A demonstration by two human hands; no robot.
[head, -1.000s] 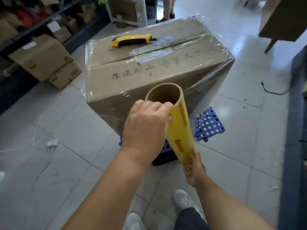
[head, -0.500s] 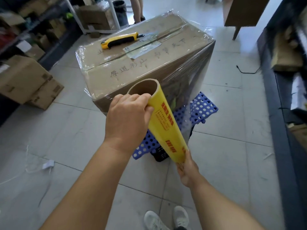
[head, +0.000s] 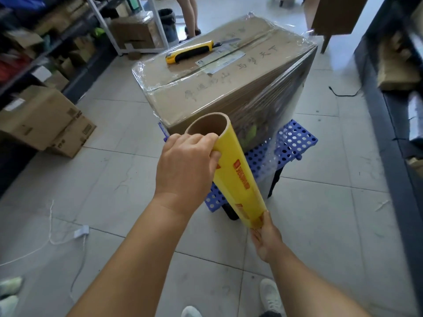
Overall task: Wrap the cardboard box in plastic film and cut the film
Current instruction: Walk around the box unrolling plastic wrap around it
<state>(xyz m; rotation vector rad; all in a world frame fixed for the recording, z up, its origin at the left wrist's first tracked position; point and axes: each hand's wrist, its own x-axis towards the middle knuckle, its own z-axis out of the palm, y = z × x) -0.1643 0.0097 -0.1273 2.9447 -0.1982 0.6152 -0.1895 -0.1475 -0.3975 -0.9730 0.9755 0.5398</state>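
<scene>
1. Head view, far left: stacked cartons (head: 43, 120) sit on the floor by the shelving, and they now lie further from the wrapped box than a second ago, which suggests the person has stepped round to the right.
2. Left hand (head: 185, 165): its fingers are curled over the top rim of the film roll (head: 235, 172), the thumb tucked against the yellow side. That grip is unchanged from the earlier frames.
3. Centre: the cardboard box (head: 219, 88) stands on a blue perforated stool (head: 295, 143), already sheathed in clear film on the faces shown. More of its right side is visible now than before, with a sheet of film stretching from the roll to that face.
4. On the box's top lies a yellow utility knife (head: 190, 52), untouched and well apart from both hands.
5. Right hand (head: 265, 236): it holds the roll's lower end, thumb lying up the yellow label; the other fingers are hidden behind the tube, so how they lie cannot be told.
6. Judgement: wrapping is under way with another pass going round the right side. Cutting looks not yet begun, since the knife rests on top and the film remains joined to the roll.
</scene>
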